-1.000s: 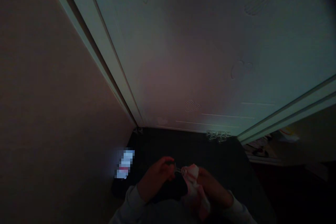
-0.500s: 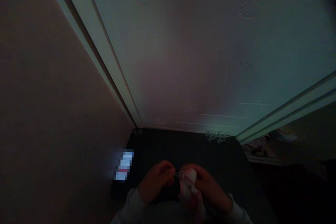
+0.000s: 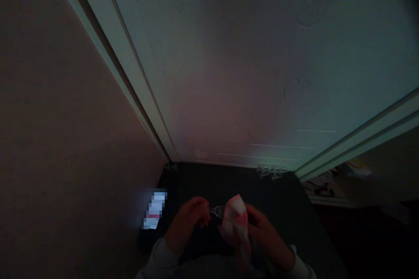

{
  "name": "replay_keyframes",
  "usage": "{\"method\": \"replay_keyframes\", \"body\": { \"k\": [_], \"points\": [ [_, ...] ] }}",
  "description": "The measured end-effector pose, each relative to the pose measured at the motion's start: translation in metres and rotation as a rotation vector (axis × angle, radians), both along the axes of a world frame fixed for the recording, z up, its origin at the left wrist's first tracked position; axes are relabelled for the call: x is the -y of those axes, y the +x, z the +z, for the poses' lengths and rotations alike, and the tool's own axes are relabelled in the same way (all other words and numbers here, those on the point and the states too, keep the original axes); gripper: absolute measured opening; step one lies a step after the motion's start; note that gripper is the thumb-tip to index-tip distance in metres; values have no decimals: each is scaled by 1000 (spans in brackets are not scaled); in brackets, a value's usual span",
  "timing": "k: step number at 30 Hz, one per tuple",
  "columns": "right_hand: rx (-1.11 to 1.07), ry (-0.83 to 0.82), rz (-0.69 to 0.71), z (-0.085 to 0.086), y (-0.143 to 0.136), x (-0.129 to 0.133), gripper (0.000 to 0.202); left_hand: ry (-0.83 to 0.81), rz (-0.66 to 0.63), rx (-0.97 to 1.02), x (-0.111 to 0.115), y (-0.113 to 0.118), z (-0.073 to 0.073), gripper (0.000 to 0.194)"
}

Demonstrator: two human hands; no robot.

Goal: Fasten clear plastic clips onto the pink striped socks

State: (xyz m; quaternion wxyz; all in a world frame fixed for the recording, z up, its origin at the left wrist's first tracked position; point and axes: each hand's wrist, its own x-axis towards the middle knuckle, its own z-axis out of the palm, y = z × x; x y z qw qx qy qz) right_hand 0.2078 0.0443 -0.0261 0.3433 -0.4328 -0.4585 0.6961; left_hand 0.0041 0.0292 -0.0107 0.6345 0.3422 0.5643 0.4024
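Observation:
My left hand [image 3: 194,218] pinches one end of a small clear, shiny piece [image 3: 216,212] with a narrow stem and a wider looped end; its exact kind I cannot make out in the dim light. Held by my right hand [image 3: 262,229] is a pink-and-white cloth [image 3: 236,220], which hangs down toward my lap. The cloth lies against the wider end of the clear piece and may cover part of it. Both hands are low over a dark tabletop [image 3: 212,178], and the cloth hides some of my right fingers.
Similar clear pieces lie in a pile [image 3: 272,171] at the table's back right, with a few more [image 3: 170,166] at the back left corner. A lit, pixelated screen [image 3: 154,210] is on the left. A pale panel [image 3: 229,74] rises behind; a shelf with items [image 3: 324,185] stands right.
My hands have moved slightly apart, the left one going left with the clear piece. More of the piece shows, and the cloth has risen and opened out.

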Motion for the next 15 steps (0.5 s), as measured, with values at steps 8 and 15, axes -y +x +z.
{"method": "replay_keyframes", "body": {
  "k": [8,15],
  "points": [
    [-3,66,-12,-8,8,-1,32,45,62,-7,2,7,3,31],
    [3,67,-117,-8,1,1,30,91,-6,-22,6,12,5,32]
  ]
}}
